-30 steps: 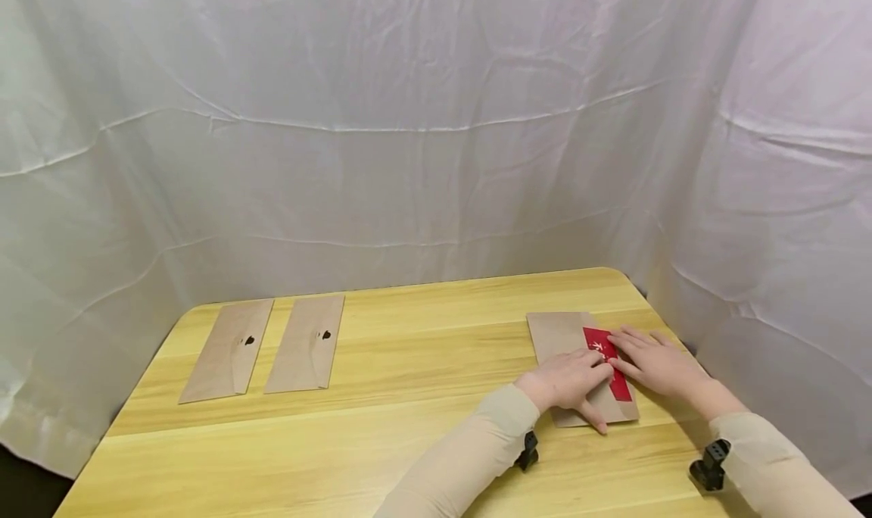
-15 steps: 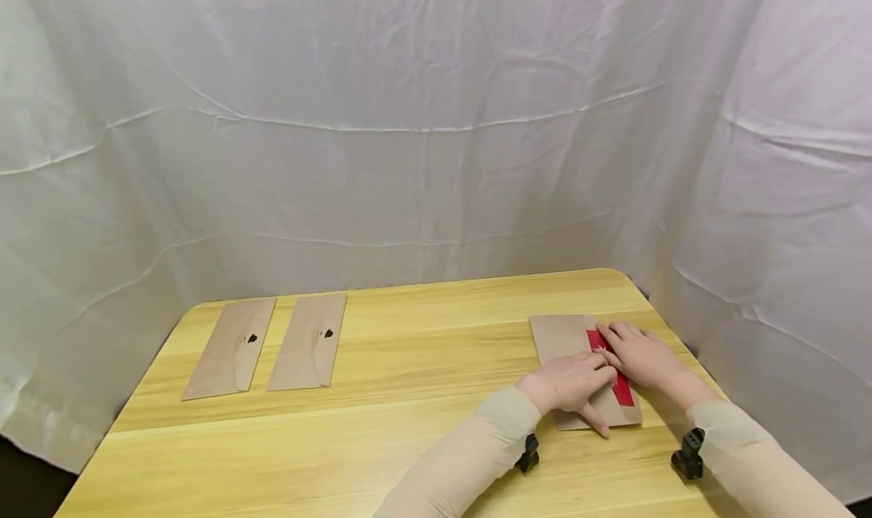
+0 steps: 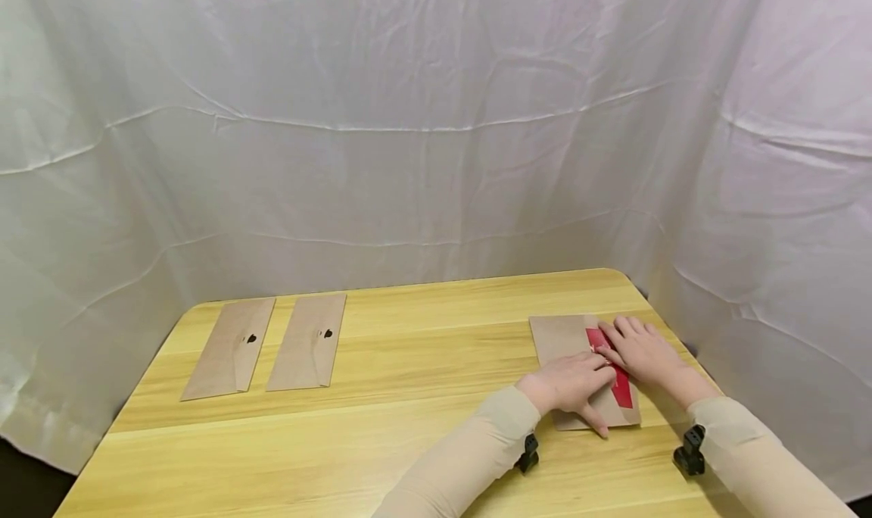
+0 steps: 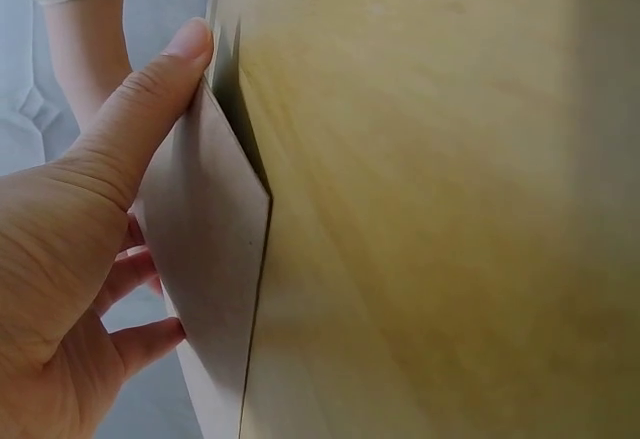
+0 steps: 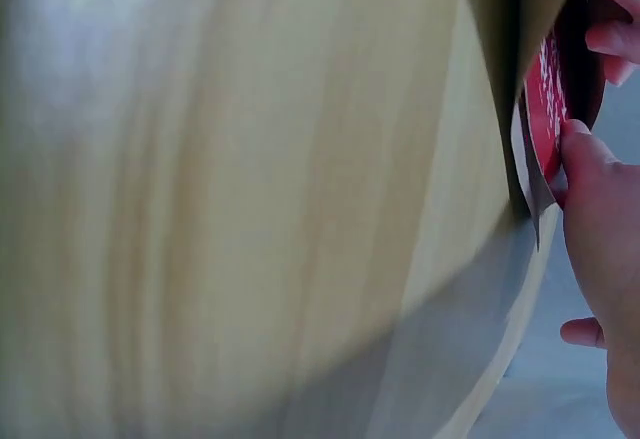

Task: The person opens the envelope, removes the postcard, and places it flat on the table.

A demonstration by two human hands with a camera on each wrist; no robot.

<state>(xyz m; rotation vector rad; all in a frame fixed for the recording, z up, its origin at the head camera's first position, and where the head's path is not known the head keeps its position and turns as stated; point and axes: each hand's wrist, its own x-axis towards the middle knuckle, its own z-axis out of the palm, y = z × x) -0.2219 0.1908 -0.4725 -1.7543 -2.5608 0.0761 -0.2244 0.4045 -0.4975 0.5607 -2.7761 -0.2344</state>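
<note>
Both left hand (image 3: 567, 382) and right hand (image 3: 646, 355) lie loosely spread, no clear grip, on brown envelope (image 3: 560, 338) and red card (image 3: 623, 391), lower right of frame, likely light, bendy, easily creased, best held by edges.

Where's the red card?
Head view, right side of the table: red card lies along the right part of the brown envelope, partly hidden by left hand and right hand.

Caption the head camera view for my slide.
Left hand and right hand on a brown envelope with a red piece; two more envelopes lie at left.
</note>
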